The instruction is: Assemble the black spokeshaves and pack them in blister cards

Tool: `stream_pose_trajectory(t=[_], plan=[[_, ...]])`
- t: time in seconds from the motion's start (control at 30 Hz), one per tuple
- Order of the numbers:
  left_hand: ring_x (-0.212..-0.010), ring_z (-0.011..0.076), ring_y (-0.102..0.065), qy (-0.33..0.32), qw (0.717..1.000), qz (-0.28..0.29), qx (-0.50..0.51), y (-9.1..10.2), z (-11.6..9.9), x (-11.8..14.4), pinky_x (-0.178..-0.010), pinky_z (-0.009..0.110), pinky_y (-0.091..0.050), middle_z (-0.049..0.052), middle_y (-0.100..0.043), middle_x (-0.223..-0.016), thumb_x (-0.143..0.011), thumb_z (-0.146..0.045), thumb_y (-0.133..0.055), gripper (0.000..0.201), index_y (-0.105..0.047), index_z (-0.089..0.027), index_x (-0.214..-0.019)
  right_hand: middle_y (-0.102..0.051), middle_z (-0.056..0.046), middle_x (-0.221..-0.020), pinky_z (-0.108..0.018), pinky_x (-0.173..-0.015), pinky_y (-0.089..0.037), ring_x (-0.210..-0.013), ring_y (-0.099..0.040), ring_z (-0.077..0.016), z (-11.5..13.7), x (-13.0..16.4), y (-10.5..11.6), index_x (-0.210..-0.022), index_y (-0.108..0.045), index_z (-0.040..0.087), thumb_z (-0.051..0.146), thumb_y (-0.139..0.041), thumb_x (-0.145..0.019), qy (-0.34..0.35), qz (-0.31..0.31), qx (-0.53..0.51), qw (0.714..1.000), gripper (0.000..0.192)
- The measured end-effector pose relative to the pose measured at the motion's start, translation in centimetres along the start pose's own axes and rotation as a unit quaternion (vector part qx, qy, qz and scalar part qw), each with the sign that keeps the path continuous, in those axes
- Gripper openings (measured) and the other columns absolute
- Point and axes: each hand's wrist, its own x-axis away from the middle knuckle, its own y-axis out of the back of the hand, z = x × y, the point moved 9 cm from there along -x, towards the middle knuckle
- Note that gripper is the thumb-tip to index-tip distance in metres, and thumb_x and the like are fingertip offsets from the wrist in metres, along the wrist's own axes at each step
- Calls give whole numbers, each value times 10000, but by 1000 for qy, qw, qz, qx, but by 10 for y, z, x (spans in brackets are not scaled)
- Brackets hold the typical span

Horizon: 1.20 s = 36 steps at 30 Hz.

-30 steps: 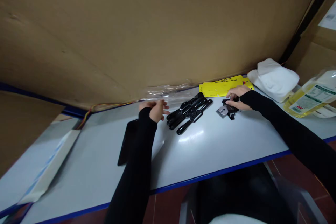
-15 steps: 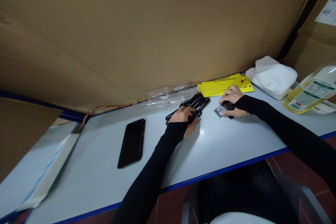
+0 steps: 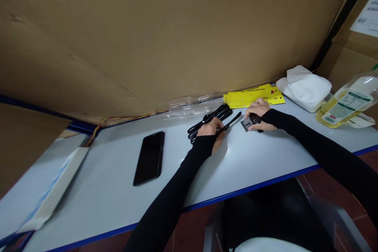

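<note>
The pile of black handles [image 3: 210, 119] is being taken as the landmark, lying toward the back of the table [image 3: 118, 201]. The left hand [image 3: 213, 134] is being closed around one black handle [image 3: 232, 121] at the near side of the pile, its far tip angling out toward the right and seemingly raised a little off the surface, though that cannot be told for certain. The right hand [image 3: 257, 115] is being held just right of the pile, fingers curled down on a small black part [image 3: 255, 119] with a grey metal blade piece [image 3: 245, 125] showing beside it; whether the part is being gripped or only pressed cannot be told. Behind the pile a clear plastic tray [image 3: 191, 104] and a yellow packaging card [image 3: 254, 95] are lying empty against the cardboard wall [image 3: 177, 31], so unpacking is being judged as done. Most handles are lying untouched in the pile, and no joined piece is being seen, so the work is being judged as early, with one handle in hand and the rest left. Well left of the pile a black phone [image 3: 149, 157] is lying flat; well right of it, a white cloth [image 3: 305, 86] and an oil bottle [image 3: 345, 106] are standing by.
</note>
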Motion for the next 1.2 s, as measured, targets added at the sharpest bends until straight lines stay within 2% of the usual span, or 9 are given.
stream_pose_trajectory(t=[0.1,0.2,0.27,0.37,0.43,0.63,0.83,0.97,1.2], plan=[[-658,168,-639,34,990,-5,136,-6,3,1,-661,311,-512,19,-739,-895,-767,-226,-796,255,-680,-225,-994,-726,-47,-919,-404,-921,-371,-1045,-572,-274,8,-1,7,-904,-691,227,355,-771,-846,4,-10,-60,998,162],[-581,146,-625,109,925,19,363,-18,8,3,-551,287,-516,55,-743,-860,-721,-345,-872,379,-720,-156,-1012,-704,-27,-875,-349,-801,-435,-872,-619,-204,14,0,21,-886,-630,224,436,-739,-882,-15,-69,-192,979,238],[-571,146,-646,136,869,29,476,-23,4,5,-530,276,-517,65,-754,-845,-651,-382,-934,482,-741,-130,-1014,-699,-17,-860,-317,-665,-465,-734,-631,-170,15,2,28,-934,-561,237,597,-747,-866,-46,-102,-347,931,411],[-640,159,-699,132,816,31,562,-27,-7,7,-573,263,-528,65,-778,-892,-589,-330,-984,567,-774,-135,-1079,-722,-11,-844,-291,-480,-459,-571,-645,-151,24,3,25,-972,-464,261,756,-755,-807,-79,-79,-534,838,597],[-684,160,-712,120,800,48,586,-32,-15,10,-628,267,-546,63,-788,-918,-579,-281,-992,576,-796,-147,-1103,-740,-11,-832,-269,-402,-431,-515,-644,-144,31,4,25,-967,-449,264,756,-787,-783,-85,-63,-565,818,625],[-678,160,-696,81,787,113,601,-46,-27,14,-712,310,-566,84,-796,-937,-641,-254,-975,540,-823,-147,-1148,-710,20,-685,-227,-377,-381,-424,-552,-101,30,7,19,-1011,-532,233,689,-826,-782,-98,-79,-499,857,590],[-663,148,-670,30,797,216,564,-42,-37,16,-695,290,-547,117,-790,-949,-624,-260,-990,511,-840,-102,-1087,-554,42,-599,-244,-542,-315,-531,-433,-88,41,14,29,-850,-714,187,519,-640,-977,-15,-79,-208,975,363],[-656,139,-658,21,811,251,529,-33,-38,16,-680,271,-538,112,-792,-937,-594,-200,-991,530,-833,-95,-1089,-487,53,-608,-258,-581,-274,-568,-388,-99,46,19,27,-769,-642,195,482,-617,-1003,-2,-28,-142,989,371],[-668,151,-711,29,841,266,471,-38,-26,23,-720,296,-590,159,-812,-991,-685,-292,-968,602,-759,-85,-1210,-562,11,-773,-276,-710,-352,-700,-475,-139,56,24,34,-904,-630,198,386,-544,-1063,47,-75,-108,990,261]])
